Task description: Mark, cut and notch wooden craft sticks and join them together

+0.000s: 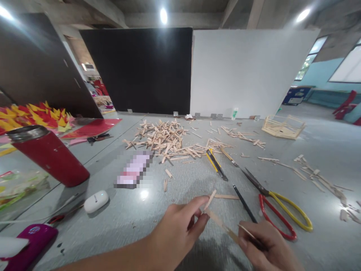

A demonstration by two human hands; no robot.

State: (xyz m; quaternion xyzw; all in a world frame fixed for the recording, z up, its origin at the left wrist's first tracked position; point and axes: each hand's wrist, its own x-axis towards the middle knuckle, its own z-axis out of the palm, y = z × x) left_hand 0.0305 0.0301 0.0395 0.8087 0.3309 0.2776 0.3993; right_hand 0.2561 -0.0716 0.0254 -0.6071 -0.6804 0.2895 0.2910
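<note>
My left hand [183, 226] pinches a short wooden craft stick [210, 199] between thumb and fingertips, just above the table. My right hand [266, 244], low at the right, is closed around a thin wooden stick [246, 229], seen nearly edge-on; its far end is hidden by the fingers. Between the hands runs a blurred strip of wood [221, 223], and I cannot tell which hand bears it. Another craft stick [227, 197] lies flat just beyond my left fingertips. Beside my right hand rest a black pen-like stick [244, 203] and scissors [278, 210] with red and yellow handles.
Behind my hands spreads a heap of craft sticks [163, 137], with a yellow cutter knife [216, 165] and a brush [229, 157] nearer. A stick frame [283, 128] stands far right. Leftward are a phone [135, 169], white case [96, 201] and red flask [53, 158].
</note>
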